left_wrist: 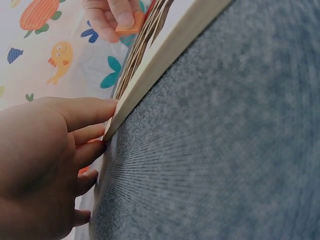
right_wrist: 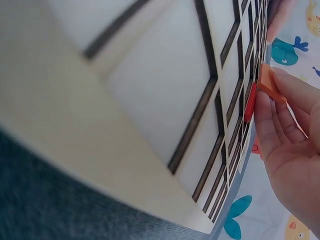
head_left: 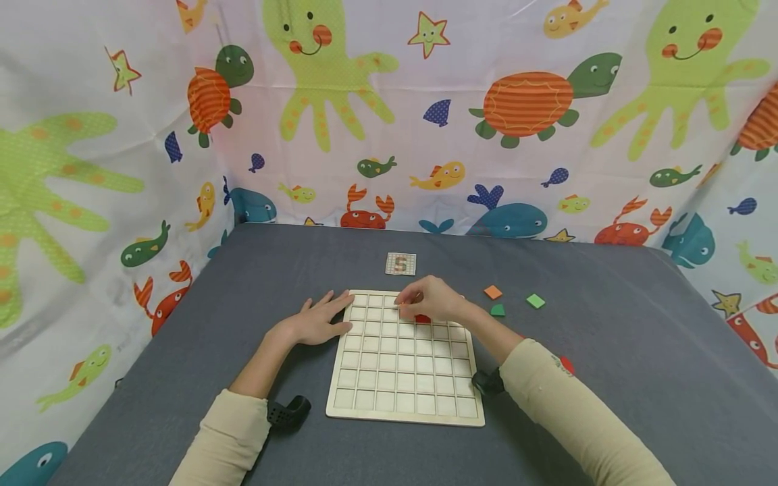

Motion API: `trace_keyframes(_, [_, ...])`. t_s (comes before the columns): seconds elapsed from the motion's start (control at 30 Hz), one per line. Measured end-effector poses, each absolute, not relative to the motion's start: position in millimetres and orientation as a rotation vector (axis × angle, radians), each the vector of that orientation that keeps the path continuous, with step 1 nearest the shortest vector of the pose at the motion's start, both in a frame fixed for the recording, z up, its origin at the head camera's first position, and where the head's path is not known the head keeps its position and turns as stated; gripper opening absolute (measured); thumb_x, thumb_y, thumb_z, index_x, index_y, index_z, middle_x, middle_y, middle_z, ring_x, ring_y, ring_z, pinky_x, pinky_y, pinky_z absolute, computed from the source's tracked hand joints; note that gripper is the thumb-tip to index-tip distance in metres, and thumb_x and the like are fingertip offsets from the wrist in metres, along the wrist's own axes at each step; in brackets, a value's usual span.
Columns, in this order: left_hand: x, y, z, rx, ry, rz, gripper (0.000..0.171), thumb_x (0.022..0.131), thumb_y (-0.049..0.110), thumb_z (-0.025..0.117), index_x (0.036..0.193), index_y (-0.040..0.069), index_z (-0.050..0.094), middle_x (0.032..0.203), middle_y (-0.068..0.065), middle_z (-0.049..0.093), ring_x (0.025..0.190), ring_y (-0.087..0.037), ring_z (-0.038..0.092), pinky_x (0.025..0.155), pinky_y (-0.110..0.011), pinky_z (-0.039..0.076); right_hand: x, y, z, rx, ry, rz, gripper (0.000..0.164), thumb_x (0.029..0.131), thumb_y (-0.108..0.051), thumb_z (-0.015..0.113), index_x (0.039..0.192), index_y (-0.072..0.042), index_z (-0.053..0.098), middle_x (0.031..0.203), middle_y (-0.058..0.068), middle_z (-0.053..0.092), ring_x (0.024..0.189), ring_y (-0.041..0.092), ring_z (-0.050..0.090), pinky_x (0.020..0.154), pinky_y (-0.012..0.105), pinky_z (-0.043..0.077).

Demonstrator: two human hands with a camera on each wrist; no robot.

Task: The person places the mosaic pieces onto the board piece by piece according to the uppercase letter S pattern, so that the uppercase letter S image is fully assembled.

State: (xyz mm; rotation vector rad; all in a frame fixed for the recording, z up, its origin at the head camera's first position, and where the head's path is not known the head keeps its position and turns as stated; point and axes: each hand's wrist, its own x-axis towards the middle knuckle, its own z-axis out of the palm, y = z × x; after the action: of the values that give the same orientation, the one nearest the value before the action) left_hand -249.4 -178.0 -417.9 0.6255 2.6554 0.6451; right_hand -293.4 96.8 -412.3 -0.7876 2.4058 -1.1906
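A square wooden grid board (head_left: 406, 420) lies on the dark grey cloth. My right hand (head_left: 436, 299) pinches an orange tile (right_wrist: 270, 86) between thumb and fingers, close over the upper rows of cells. Just beside it, a red tile (right_wrist: 250, 103) sits in the grid, partly covered by the right hand in the head view. At the board's upper left edge rests my left hand (head_left: 316, 322), fingers spread, the fingertips touching the rim in the left wrist view.
Behind the board lies a small card (head_left: 400, 264) with a gridded pattern. To the right are an orange piece (head_left: 493, 292), a light green piece (head_left: 535, 301) and a dark green piece (head_left: 498, 310). A red piece (head_left: 567, 365) shows past the right sleeve. A sea-animal curtain (head_left: 377, 101) surrounds the table.
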Motion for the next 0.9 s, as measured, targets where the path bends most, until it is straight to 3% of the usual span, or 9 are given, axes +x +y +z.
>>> trace_keyframes(0.9, [-248.4, -177.0, -418.6, 0.601, 2.671, 0.632, 0.065, 0.1, 0.03, 0.05, 0.152, 0.006, 0.021, 0.156, -0.014, 0.016, 0.142, -0.038, 0.006, 0.107, -0.063, 0.0, -289.5, 96.2, -410.9, -0.824, 2.455, -1.169, 0.024, 0.089, -0.005, 0.067, 0.112, 0.001, 0.067, 0.088, 0.006, 0.068, 0.079, 0.019, 0.063, 0.07, 0.028, 0.051])
